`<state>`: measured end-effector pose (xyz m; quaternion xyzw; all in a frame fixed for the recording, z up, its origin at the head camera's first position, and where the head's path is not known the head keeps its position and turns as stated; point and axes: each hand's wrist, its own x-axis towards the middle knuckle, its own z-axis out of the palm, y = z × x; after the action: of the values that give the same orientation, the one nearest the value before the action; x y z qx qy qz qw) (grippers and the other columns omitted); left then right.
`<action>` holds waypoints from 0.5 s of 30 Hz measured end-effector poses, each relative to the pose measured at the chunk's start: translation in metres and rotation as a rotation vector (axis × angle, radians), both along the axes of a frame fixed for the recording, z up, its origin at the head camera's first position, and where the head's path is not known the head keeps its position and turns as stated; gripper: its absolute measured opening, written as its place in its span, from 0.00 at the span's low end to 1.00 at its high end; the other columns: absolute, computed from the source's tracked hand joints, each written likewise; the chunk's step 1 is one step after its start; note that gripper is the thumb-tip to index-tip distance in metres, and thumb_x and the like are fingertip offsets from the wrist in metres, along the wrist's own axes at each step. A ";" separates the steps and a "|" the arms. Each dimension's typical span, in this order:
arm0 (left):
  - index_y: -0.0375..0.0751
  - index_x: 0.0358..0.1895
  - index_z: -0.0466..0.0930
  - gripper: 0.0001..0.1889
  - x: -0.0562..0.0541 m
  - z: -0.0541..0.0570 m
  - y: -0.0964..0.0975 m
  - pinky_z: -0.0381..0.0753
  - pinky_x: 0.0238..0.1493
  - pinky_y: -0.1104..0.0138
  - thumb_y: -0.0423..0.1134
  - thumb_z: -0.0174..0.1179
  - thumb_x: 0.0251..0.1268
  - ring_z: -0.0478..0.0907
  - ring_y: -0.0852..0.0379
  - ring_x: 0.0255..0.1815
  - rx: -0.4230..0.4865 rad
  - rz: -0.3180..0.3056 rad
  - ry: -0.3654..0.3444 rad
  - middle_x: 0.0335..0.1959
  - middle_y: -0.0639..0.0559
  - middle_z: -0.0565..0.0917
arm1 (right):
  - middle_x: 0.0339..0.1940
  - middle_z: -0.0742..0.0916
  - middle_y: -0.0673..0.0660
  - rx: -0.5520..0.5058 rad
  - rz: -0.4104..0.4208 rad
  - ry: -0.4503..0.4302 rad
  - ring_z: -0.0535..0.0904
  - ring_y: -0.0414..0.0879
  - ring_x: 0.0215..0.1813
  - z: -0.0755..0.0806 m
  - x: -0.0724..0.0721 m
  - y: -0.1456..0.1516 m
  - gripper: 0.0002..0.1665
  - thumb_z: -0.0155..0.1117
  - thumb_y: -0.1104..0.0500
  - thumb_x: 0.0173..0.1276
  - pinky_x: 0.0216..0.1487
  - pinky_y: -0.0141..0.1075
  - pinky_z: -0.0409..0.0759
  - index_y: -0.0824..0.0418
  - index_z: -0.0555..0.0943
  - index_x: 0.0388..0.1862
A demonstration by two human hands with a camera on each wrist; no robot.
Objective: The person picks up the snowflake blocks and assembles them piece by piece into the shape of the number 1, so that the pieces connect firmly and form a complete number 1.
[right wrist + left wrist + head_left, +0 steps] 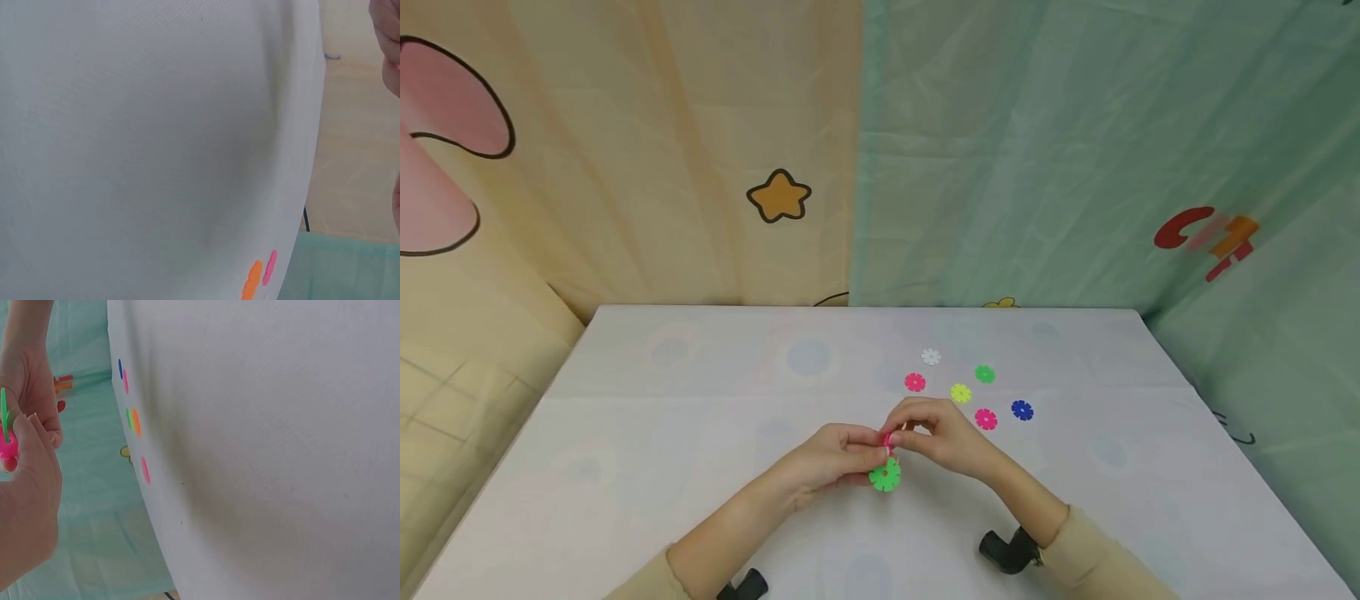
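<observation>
Above the white table both hands meet at a pink notched disc [887, 442]. My left hand [835, 458] pinches it between thumb and fingers, and a green notched disc [885, 475] hangs just below the thumb. Seen edge-on in the left wrist view, the green disc [4, 415] stands crosswise against the pink disc [8, 445], the two slotted together. My right hand [936, 429] has its thumb and bent fingertips pinched at the upper part of the pink piece; the fingers partly cover it. Only slivers of hand [389, 44] show in the right wrist view.
Loose notched discs lie beyond the right hand: white [930, 357], green [985, 374], yellow [961, 393], blue [1022, 410] and two pink, one a pink disc [915, 382] farther back. Black wrist-worn devices [1011, 552] sit by the sleeves. Printed curtains [1000, 167] hang behind the table.
</observation>
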<state>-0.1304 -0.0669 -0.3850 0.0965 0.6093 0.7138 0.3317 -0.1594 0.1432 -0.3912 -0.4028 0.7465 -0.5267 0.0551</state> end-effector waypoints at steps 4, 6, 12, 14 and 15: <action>0.19 0.55 0.70 0.25 0.000 -0.001 0.000 0.77 0.50 0.63 0.38 0.61 0.62 0.81 0.58 0.41 -0.004 0.016 0.006 0.40 0.46 0.85 | 0.36 0.84 0.57 0.002 -0.023 -0.004 0.77 0.44 0.39 0.000 0.000 0.001 0.07 0.62 0.70 0.62 0.39 0.37 0.79 0.66 0.82 0.39; 0.19 0.54 0.70 0.25 0.000 -0.001 0.000 0.77 0.50 0.64 0.37 0.61 0.62 0.81 0.58 0.41 -0.002 0.018 0.009 0.39 0.47 0.85 | 0.36 0.84 0.59 0.006 -0.049 -0.028 0.78 0.44 0.40 0.001 0.000 0.002 0.07 0.63 0.69 0.61 0.41 0.38 0.79 0.65 0.82 0.39; 0.20 0.54 0.71 0.24 0.000 -0.001 -0.002 0.77 0.49 0.63 0.37 0.62 0.61 0.81 0.57 0.41 -0.005 0.030 0.017 0.41 0.44 0.84 | 0.39 0.83 0.64 0.044 -0.164 -0.143 0.78 0.46 0.40 0.002 -0.004 0.009 0.08 0.64 0.66 0.61 0.43 0.39 0.79 0.62 0.83 0.40; 0.20 0.54 0.71 0.25 0.001 -0.002 -0.003 0.77 0.50 0.63 0.38 0.62 0.61 0.81 0.57 0.42 -0.011 0.036 0.021 0.43 0.42 0.84 | 0.40 0.83 0.66 0.058 -0.200 -0.178 0.78 0.47 0.40 0.002 -0.006 0.012 0.08 0.65 0.65 0.62 0.43 0.37 0.80 0.62 0.83 0.40; 0.20 0.55 0.70 0.26 0.001 -0.002 -0.004 0.77 0.50 0.63 0.38 0.62 0.61 0.81 0.57 0.42 -0.012 0.039 0.023 0.44 0.40 0.83 | 0.40 0.83 0.66 0.064 -0.215 -0.194 0.78 0.48 0.40 0.003 -0.007 0.014 0.08 0.64 0.64 0.62 0.43 0.37 0.80 0.63 0.82 0.41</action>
<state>-0.1296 -0.0707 -0.3870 0.0907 0.6189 0.7154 0.3113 -0.1668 0.1569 -0.3883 -0.2659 0.7930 -0.5418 0.0831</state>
